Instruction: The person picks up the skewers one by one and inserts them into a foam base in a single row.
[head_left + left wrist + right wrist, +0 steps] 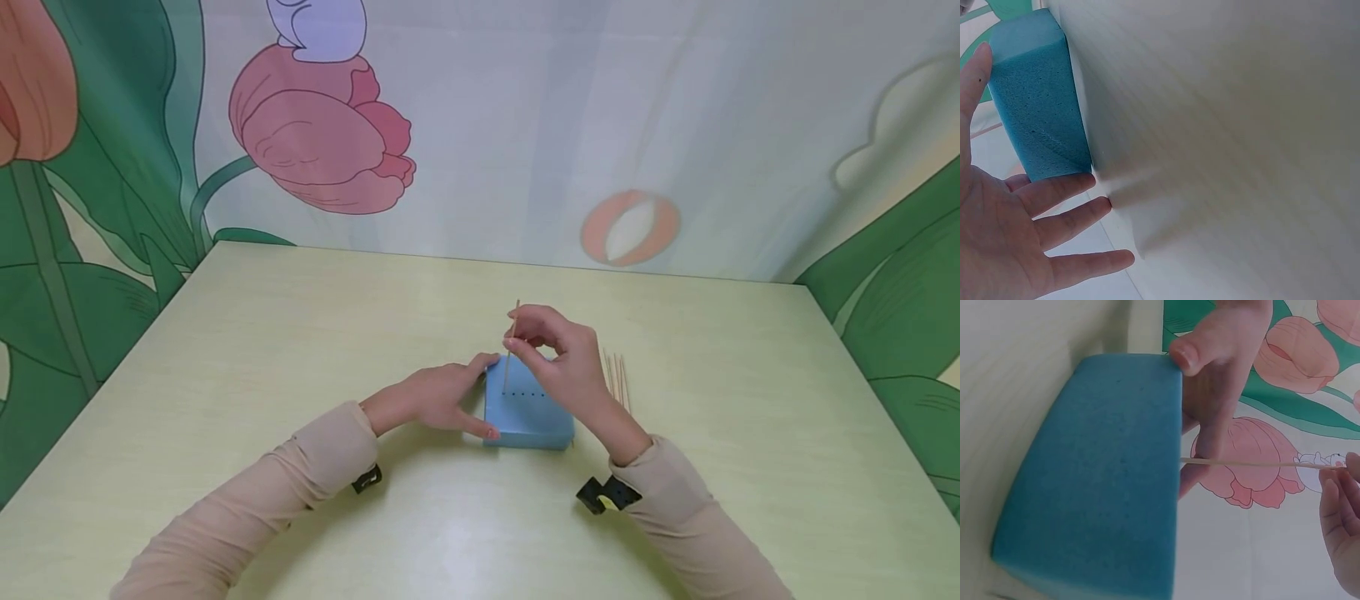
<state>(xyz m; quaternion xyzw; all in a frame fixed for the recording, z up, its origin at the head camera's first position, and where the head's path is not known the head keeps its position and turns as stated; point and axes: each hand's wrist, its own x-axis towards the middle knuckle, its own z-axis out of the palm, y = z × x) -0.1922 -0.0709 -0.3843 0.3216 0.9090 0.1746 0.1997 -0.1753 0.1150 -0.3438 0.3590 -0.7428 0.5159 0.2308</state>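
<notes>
Pinching near-upright stick (507,371), right hand (562,358). Lower tip at leftmost hole (503,393) in blue block (528,423), below fingers. Left hand (442,396): thumb, forefinger gripping block's left end.

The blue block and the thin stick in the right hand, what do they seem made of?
The blue block looks like dense foam with a matte finish: its side is finely pitted. The thin stick is probably bare wood or bamboo, dull and pale tan; I can't tell which.
</notes>
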